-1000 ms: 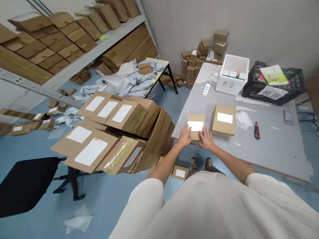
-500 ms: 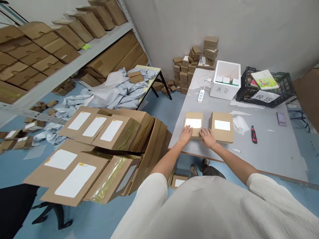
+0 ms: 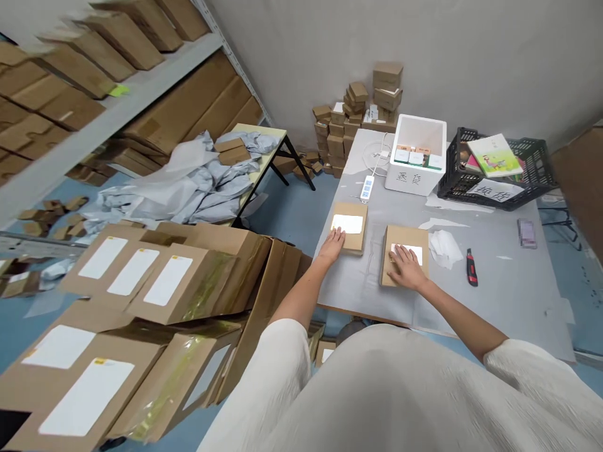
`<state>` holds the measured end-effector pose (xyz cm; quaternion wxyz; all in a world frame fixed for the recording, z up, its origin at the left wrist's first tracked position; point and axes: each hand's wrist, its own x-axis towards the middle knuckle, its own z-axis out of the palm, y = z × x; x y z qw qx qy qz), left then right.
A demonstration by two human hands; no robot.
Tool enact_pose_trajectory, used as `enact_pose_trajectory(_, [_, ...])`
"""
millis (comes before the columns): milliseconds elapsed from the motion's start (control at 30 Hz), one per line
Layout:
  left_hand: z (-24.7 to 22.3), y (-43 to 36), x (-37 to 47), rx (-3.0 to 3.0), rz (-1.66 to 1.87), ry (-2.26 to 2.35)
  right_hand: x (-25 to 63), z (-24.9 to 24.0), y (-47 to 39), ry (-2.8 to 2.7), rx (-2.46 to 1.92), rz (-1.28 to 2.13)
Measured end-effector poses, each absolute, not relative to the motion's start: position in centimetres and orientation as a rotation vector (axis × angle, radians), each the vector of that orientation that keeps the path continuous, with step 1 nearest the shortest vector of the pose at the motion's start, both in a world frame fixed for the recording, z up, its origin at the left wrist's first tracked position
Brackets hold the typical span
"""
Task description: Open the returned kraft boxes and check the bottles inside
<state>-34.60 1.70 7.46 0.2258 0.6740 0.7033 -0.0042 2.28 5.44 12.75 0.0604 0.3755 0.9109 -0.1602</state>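
Note:
Two cardboard boxes with white labels lie on the grey table. My left hand (image 3: pixel 332 243) rests on the near left part of the smaller left box (image 3: pixel 353 243), its fingers spread and touching the edge of the label. Flat on top of the right box (image 3: pixel 393 242) lies my right hand (image 3: pixel 406 267), fingers apart and partly covering the label. Neither hand is closed round anything. To the right of the right box are a crumpled white sheet (image 3: pixel 445 249) and a red and black cutter (image 3: pixel 472 268).
A white foam box (image 3: pixel 414 182) and a black crate (image 3: pixel 494 198) with booklets stand at the table's back. A power strip (image 3: pixel 367 188) lies behind the left box. Large labelled cartons (image 3: pixel 198 276) are stacked at the left, below shelves.
My right hand has moved from beside the left box onto the top of the right box. My left hand stays on the left box. The view has shifted.

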Motion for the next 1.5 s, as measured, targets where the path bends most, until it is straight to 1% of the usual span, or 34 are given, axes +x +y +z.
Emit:
enact_pose_trajectory(100, [8.5, 1.9, -34.2, 1.822, -0.044, 1.975, 3.3, 12.8, 5.8, 2.711, 1.163, -0.526])
enact_pose_trajectory(200, [9.7, 1.2, -31.4, 1.889, 0.049, 1.980, 4.5, 12.8, 5.5, 2.652, 1.227, -0.549])
enact_pose_trajectory(367, [11.2, -0.8, -23.5, 2.142, 0.245, 1.621, 7.0, 12.1, 4.1, 2.512, 1.290, -0.592])
enact_pose_trajectory(500, [11.7, -1.6, -19.6, 2.272, 0.212, 1.422, 6.7, 11.3, 3.7, 2.468, 1.275, -0.591])
enact_pose_trajectory(833, [10.7, 1.6, -21.0, 2.254, 0.083, 1.470, 1.3, 11.7, 6.7, 2.460, 1.419, -0.527])
enact_pose_trajectory(1033, [10.5, 3.3, -20.0, 2.236, 0.060, 1.509, 1.4, 12.6, 8.9, 2.390, 1.432, -0.662])
enact_pose_trajectory(1133, [10.5, 3.1, -19.1, 2.175, 0.080, 1.631, 1.8, 13.3, 11.9, 2.410, 1.524, -0.693])
enact_pose_trajectory(1267, [10.6, 2.8, -18.3, 2.015, 0.019, 1.778, 2.7, 13.0, 18.4, 2.407, 1.664, -0.632])
enact_pose_trajectory(1400, [10.8, 2.9, -18.0, 1.947, -0.066, 1.834, 3.7, 11.8, 23.4, 2.413, 1.535, -0.719])
enact_pose_trajectory(1500, [11.1, 3.4, -17.7, 1.920, -0.090, 1.865, 5.0, 11.1, 24.2, 2.472, 1.465, -0.708])
